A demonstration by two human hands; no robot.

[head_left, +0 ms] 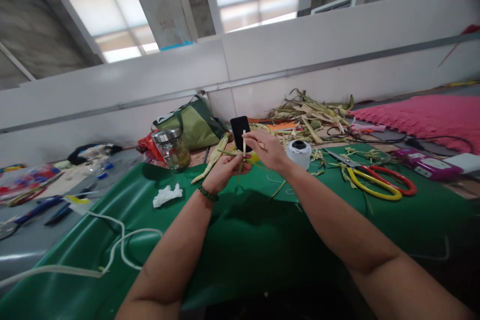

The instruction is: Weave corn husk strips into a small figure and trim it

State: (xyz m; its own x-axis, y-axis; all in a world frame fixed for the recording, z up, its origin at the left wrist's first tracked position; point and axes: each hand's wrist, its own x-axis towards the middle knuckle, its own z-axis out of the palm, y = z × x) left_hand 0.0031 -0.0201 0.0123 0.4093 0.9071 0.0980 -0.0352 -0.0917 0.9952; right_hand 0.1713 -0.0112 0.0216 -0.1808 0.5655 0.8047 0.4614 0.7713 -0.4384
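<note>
Both of my hands meet above the green mat [232,240] at the middle of the table. My left hand [223,172], with a dark bead bracelet on its wrist, is closed around a small bundle of pale leaf strips [243,147] that stand upright. My right hand [267,150] pinches the top of the same strips from the right. A white spool of thread [299,153] stands just right of my right hand. A dark phone [240,131] leans upright right behind the hands.
A heap of dried leaves [311,115] lies at the back. Yellow and red scissors [378,183] lie on the right, a glass jar [173,149] and green bag [195,122] at back left. White crumpled paper [167,195] and a white cord [112,255] lie left.
</note>
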